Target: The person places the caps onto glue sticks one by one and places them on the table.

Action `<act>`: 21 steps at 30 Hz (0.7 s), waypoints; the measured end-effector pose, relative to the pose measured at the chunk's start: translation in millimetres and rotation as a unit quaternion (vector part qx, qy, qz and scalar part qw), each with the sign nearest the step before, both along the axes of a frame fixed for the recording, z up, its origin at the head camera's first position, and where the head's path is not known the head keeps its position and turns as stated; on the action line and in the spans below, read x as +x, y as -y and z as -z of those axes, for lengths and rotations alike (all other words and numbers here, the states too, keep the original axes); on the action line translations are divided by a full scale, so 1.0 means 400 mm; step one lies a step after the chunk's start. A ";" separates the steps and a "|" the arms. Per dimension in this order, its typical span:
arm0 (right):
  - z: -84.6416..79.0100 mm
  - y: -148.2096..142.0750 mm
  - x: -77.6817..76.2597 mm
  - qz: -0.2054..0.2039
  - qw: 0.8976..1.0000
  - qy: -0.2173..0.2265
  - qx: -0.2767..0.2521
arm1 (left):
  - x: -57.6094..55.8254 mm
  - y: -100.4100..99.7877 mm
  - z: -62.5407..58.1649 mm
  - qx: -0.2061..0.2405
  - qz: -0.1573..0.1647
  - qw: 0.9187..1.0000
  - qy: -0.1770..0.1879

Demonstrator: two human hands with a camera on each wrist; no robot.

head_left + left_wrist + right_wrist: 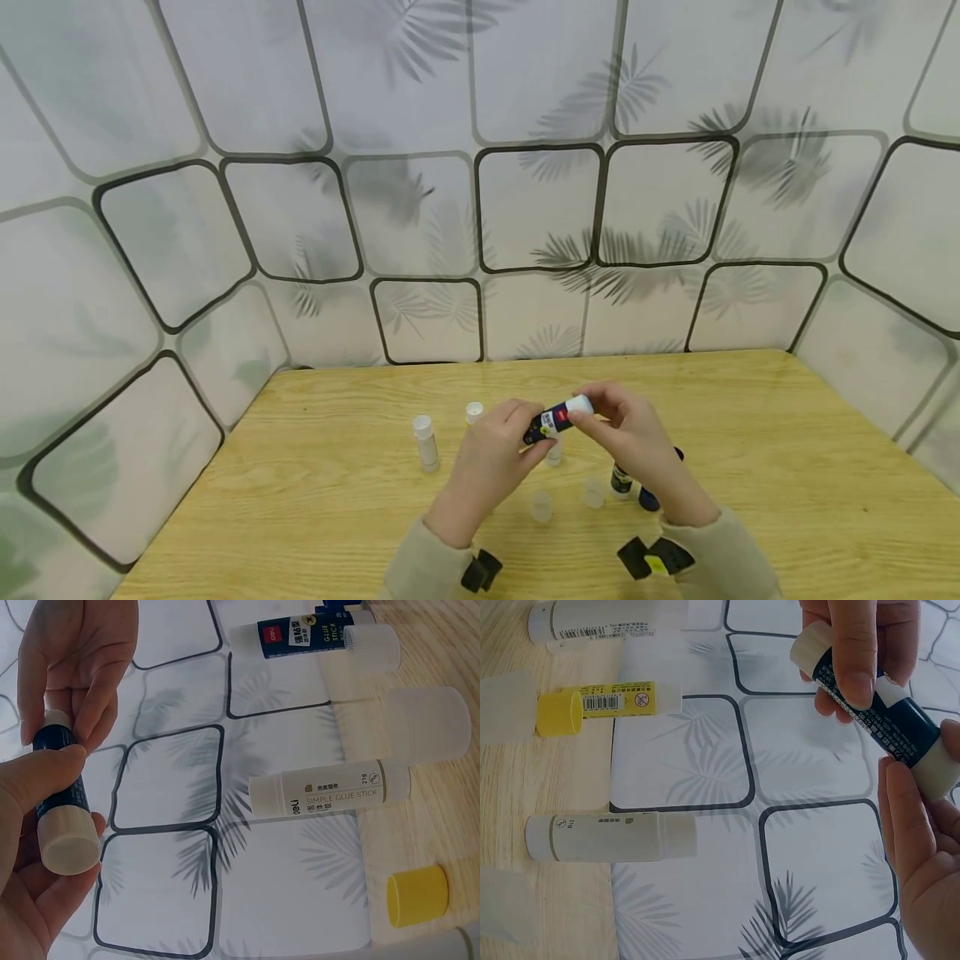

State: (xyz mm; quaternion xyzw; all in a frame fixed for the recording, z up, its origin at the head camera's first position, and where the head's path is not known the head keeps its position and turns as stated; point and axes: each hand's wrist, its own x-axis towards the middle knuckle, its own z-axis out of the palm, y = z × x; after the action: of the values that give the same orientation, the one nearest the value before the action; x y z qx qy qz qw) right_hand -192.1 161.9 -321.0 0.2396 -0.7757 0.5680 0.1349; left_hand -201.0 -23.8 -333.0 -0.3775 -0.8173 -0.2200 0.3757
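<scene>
My left hand grips a glue stick by its navy label, thumb lying along it. Tilted up to the right, the stick is held above the table. My right hand pinches its white end between thumb and fingers. In the left wrist view, the other white end of this glue stick faces the camera below my left thumb. On the table under my hands stand a white glue stick, a second navy-labelled glue stick and a yellow-labelled glue stick with a yellow base.
Farther left on the wooden table stands another white glue stick. Two translucent caps sit nearer me. A navy cap is by my right forearm, which partly hides things there. A patterned curtain surrounds the table's far sides.
</scene>
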 end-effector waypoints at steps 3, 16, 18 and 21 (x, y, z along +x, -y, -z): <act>-0.001 -0.003 -0.002 0.001 1.000 0.009 0.011 | 0.000 0.001 -0.001 -0.003 -0.001 1.000 -0.002; 0.001 -0.025 -0.011 -0.042 0.998 0.017 0.037 | 0.006 0.008 -0.013 -0.029 0.015 0.999 0.030; 0.002 -0.026 -0.011 -0.046 0.998 0.017 0.039 | 0.008 0.009 -0.014 -0.030 0.015 0.999 0.031; 0.002 -0.025 -0.012 -0.049 0.998 0.013 0.041 | 0.008 0.011 -0.015 -0.032 0.015 0.999 0.031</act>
State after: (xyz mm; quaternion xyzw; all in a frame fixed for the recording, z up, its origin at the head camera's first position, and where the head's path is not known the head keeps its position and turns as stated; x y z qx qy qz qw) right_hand -197.0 172.1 -322.0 0.2751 -0.7877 0.5444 0.0869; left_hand -197.9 -28.0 -326.9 -0.3949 -0.8292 -0.2111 0.3346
